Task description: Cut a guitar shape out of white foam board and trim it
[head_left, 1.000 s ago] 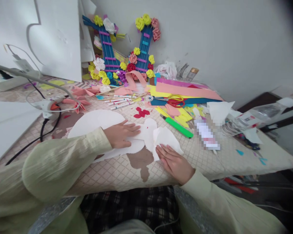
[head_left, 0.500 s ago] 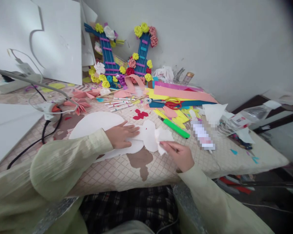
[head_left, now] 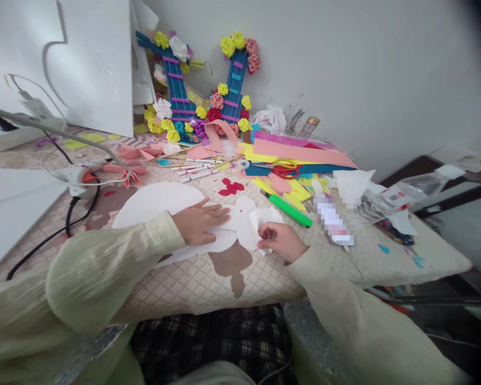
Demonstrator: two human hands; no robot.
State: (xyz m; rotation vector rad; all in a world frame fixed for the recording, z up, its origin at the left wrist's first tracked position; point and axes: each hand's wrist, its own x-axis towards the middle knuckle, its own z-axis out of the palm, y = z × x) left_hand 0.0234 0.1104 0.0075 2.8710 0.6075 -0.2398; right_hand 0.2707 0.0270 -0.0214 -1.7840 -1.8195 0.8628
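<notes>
My left hand [head_left: 200, 222] lies flat with its fingers spread on a white board cutout [head_left: 156, 200] with rounded lobes. The narrower end of the cutout [head_left: 246, 227] reaches right, towards my other hand. There, my right hand [head_left: 282, 240] has its fingers curled and pinched on a crumpled white tissue [head_left: 268, 216], which touches the end of the cutout. Dark red paper pieces [head_left: 230, 187] lie just behind the cutout.
A green cutter [head_left: 291, 210], a phone [head_left: 333, 222] and a plastic bottle [head_left: 404, 195] are to the right. Behind lie markers [head_left: 196, 170], scissors [head_left: 284, 169], paper strips [head_left: 304, 152] and two flower-decorated blue pieces [head_left: 234, 85]. Cables [head_left: 70, 214] run at the left.
My right hand has shifted slightly left and up, and its fingers are more curled. The tissue is bunched differently, further left over the cutout's end. My left hand has stayed in place.
</notes>
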